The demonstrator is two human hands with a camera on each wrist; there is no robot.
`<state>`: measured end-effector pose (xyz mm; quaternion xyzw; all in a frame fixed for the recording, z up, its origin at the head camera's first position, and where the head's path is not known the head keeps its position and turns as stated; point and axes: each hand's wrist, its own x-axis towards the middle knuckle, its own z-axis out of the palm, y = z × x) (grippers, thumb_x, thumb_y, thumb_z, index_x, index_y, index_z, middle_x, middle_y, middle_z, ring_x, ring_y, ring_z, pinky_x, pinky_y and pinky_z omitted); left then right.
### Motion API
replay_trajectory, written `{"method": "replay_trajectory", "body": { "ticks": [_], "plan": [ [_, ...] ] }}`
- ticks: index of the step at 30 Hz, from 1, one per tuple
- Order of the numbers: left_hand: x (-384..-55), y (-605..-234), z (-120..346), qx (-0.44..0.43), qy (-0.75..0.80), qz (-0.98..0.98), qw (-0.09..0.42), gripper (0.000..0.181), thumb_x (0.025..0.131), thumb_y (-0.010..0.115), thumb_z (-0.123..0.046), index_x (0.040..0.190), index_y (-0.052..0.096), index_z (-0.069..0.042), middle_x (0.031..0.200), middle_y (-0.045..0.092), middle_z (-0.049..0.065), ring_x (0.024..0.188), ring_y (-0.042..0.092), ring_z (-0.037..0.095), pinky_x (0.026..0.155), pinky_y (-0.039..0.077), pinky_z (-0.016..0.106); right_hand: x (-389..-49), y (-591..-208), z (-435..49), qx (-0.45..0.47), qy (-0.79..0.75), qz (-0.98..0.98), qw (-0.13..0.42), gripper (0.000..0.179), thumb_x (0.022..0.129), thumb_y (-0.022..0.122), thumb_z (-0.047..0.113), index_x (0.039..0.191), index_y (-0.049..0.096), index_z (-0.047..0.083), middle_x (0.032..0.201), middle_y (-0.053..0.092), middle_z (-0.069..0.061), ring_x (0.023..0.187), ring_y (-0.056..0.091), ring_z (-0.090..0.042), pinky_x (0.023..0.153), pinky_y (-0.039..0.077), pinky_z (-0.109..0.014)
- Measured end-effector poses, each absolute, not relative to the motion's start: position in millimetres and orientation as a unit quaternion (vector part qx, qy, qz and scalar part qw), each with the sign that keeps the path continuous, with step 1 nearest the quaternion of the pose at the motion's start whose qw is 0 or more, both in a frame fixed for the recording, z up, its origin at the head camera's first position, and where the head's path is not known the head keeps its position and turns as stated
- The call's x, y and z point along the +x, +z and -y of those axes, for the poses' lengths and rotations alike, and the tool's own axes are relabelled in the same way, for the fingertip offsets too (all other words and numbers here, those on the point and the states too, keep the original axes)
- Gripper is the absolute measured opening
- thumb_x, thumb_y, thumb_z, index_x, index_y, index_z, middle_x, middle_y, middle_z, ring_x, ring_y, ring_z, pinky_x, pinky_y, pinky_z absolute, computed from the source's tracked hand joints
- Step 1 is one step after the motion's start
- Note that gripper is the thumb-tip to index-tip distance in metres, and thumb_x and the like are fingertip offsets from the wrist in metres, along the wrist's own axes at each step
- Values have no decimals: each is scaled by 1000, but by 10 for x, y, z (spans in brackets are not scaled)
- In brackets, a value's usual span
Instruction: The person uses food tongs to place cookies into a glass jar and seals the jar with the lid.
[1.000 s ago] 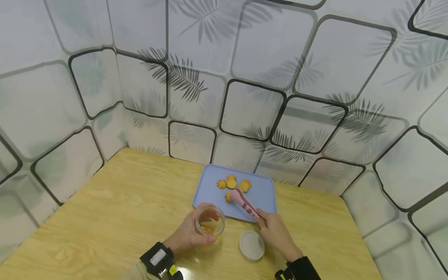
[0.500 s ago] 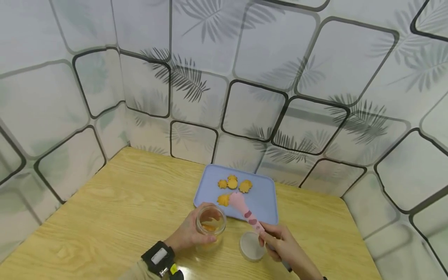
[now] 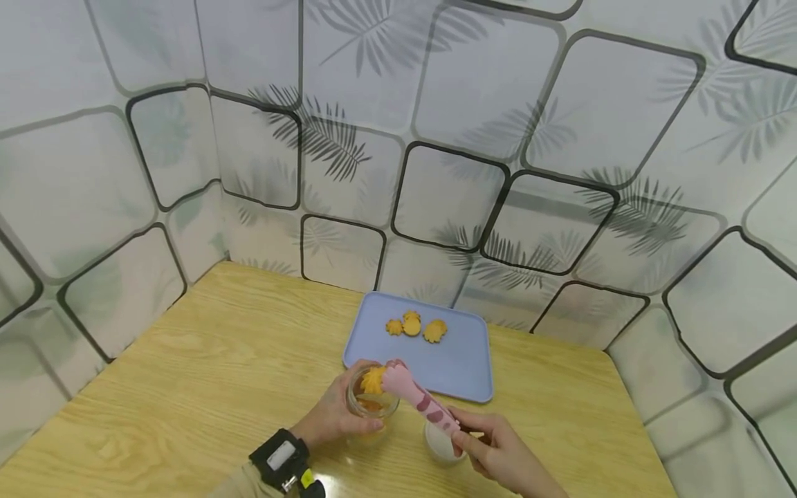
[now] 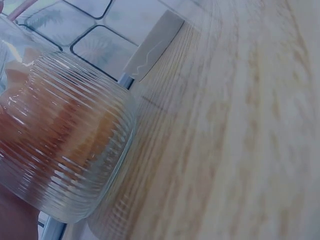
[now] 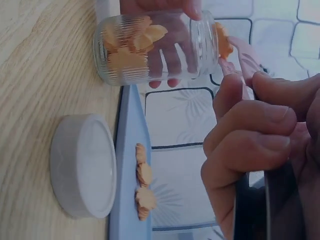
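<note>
My left hand [image 3: 336, 409] grips a ribbed clear glass jar [image 5: 150, 65] from its left side, mouth up, on the wooden table. Several orange-brown cookies [image 5: 127, 57] lie in the jar's lower part. With my right hand [image 3: 495, 446] I hold pink tongs [image 3: 423, 402] with darker pink spots, thumb and fingers curled round the handles. A scalloped cookie [image 3: 373, 380] is pinched in the tips of the tongs, right at the jar's mouth. In the left wrist view the jar wall [image 4: 75, 130] fills the left side.
Behind the jar lies a blue tray [image 3: 457, 373] with several cookies [image 3: 411, 324] grouped toward its back. A round white lid [image 5: 85, 165] rests on the wooden table [image 3: 205, 387] to the jar's right, partly under my right hand in the head view. Patterned curtains surround the table.
The tongs picked up the front cookie from the tray and carried it left and nearer to me, to the jar's mouth. My left hand and the jar stayed almost in place.
</note>
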<state>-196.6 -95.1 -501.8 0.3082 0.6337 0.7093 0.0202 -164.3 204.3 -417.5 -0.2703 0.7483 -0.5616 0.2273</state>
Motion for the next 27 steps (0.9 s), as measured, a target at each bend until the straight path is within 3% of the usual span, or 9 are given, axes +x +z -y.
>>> {"method": "replay_trajectory", "body": {
  "ticks": [4,7,13,17,20,27],
  "plan": [
    [-1972,-5027,948,311,707,-634,17,70,72,78,-8,134,45,-10,127,55,15,114,52,29,99,45,34,-1614,-4129,-2014,-289,-507,-790,188,39,100,53,12,135,51,-5,74,61,-9,43,30,-2,38,27,-17],
    [-1975,-5027,952,311,706,-636,17,70,73,78,-7,134,45,-10,127,55,14,114,51,28,98,46,31,-1592,-4087,-1998,-305,-472,-811,162,40,98,56,15,134,53,-3,74,65,-4,45,32,2,43,31,-11],
    [-1978,-5019,956,317,698,-642,9,69,73,78,-9,134,45,-10,125,57,14,113,52,28,96,46,29,-1567,-4025,-1975,-342,-430,-826,127,40,98,57,17,135,54,4,77,66,6,48,33,4,43,31,-9],
    [-1979,-5022,946,323,707,-629,11,68,73,77,-7,133,45,-7,125,57,15,112,53,28,96,47,28,-1560,-4005,-1962,-373,-393,-836,89,39,97,59,16,135,55,8,81,65,8,56,43,2,45,38,-11],
    [-1980,-5024,937,330,719,-611,17,68,74,76,-5,133,44,-5,126,55,17,113,53,30,95,49,29,-1555,-3993,-1961,-393,-376,-836,66,42,96,60,13,137,53,4,85,65,8,61,47,0,47,43,-14],
    [-1989,-5038,943,334,713,-616,8,71,74,76,-4,136,42,-5,127,54,19,114,51,37,96,49,37,-1610,-4005,-1975,-383,-401,-829,79,44,97,59,16,139,50,9,81,62,3,48,35,4,43,35,-10]
  ]
}}
